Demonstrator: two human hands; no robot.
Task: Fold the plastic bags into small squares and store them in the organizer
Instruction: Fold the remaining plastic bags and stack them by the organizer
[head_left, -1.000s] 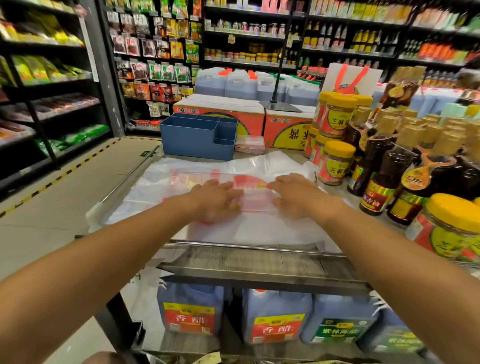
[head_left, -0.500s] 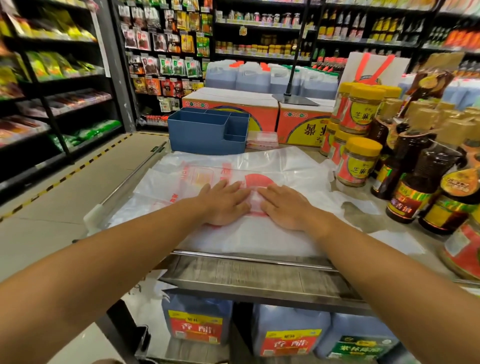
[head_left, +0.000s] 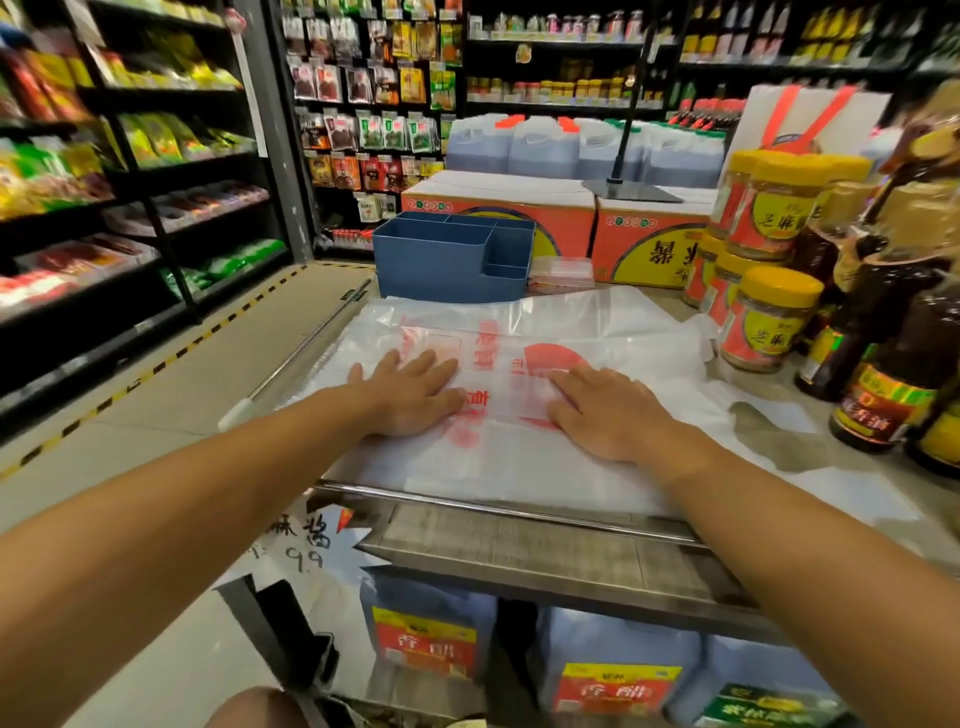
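A clear plastic bag with red print lies spread flat on the metal counter, on top of other bags. My left hand presses flat on its left part, fingers straight. My right hand presses flat on its right part, a palm's width from the left hand. Behind the bags stands a blue organizer with several compartments, which look bare from here.
Yellow-lidded sauce jars and dark bottles crowd the counter's right side. Orange cartons and a small clear box sit behind the organizer. Jugs fill the shelf below. A store aisle runs on the left.
Both hands have slid apart on the bag, the left going left and the right going right. The camera view has tilted slightly.
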